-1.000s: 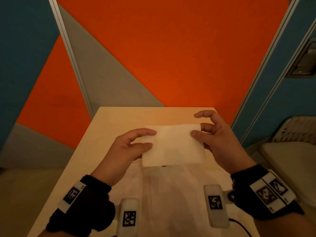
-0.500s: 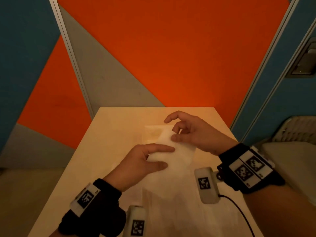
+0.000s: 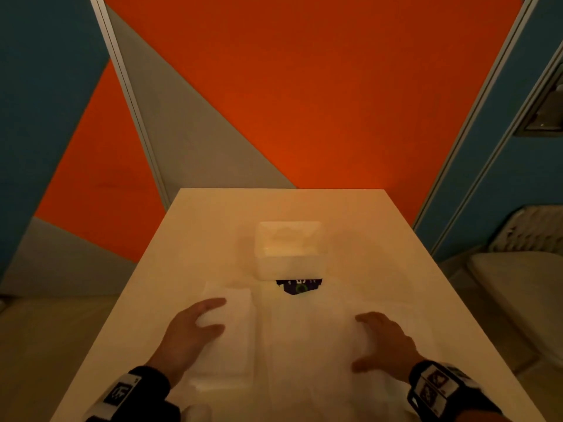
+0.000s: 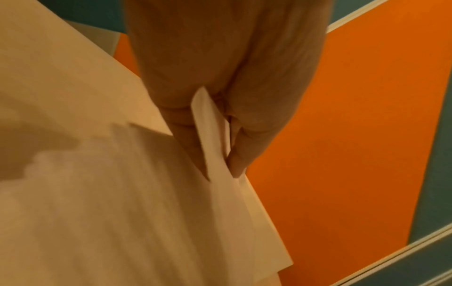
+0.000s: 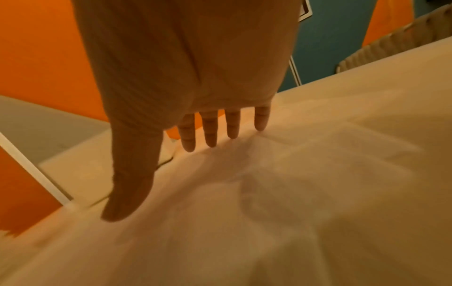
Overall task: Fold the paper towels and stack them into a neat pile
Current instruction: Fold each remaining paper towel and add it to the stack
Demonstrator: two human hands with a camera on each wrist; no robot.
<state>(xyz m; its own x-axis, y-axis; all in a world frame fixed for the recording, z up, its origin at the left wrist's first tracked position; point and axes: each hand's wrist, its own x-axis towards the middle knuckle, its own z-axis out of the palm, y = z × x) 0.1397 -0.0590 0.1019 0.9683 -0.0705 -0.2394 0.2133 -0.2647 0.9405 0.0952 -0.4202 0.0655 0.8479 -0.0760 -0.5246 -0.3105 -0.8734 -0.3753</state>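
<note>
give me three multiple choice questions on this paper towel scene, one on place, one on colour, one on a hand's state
1. Where is the folded towel?
A. left side of the table
B. far right corner
C. on the floor

2. What colour is the large wall panel behind the table?
A. green
B. orange
C. white

3. What is the right hand doing?
A. gripping a cup
B. making a fist
C. spread open over the unfolded sheets

Answers: 1 A, it lies left of centre in the left hand's pinch; 2 B, orange fills the wall; 3 C, fingers extended, holding nothing.
</note>
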